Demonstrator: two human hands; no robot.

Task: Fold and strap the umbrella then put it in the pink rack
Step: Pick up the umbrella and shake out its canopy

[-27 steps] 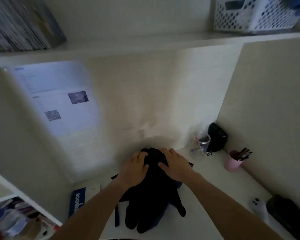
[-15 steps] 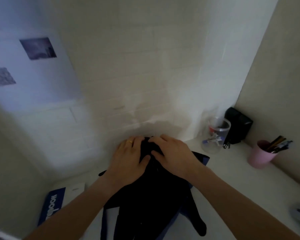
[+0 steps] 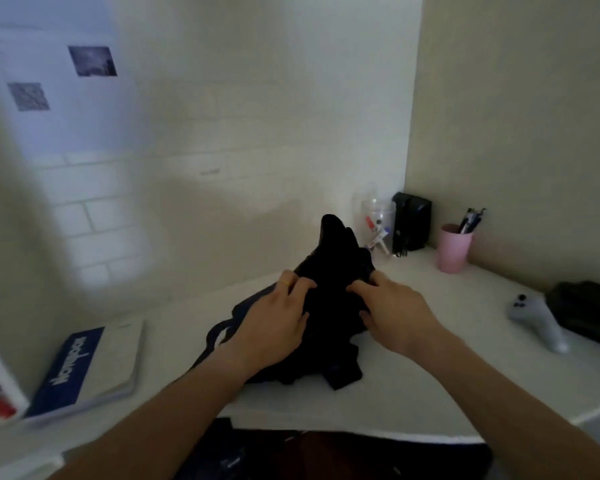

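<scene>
A black bag-like bundle of dark fabric stands on the white desk, its top peak pointing up toward the wall. My left hand grips its left side, with a ring on one finger. My right hand pinches the fabric on its right side. Dark straps trail out to the left under my left wrist. No umbrella shape is clear within the dark cloth. No pink rack is in view.
A pink cup with pens stands at the back right, beside a black box and a clear jar. A grey controller and a dark case lie at right. A blue-and-white book lies at left.
The view tilted down and back, so the desk edge shows. My hands slid from the top of the black bundle down onto its sides, and its peak now stands free.
</scene>
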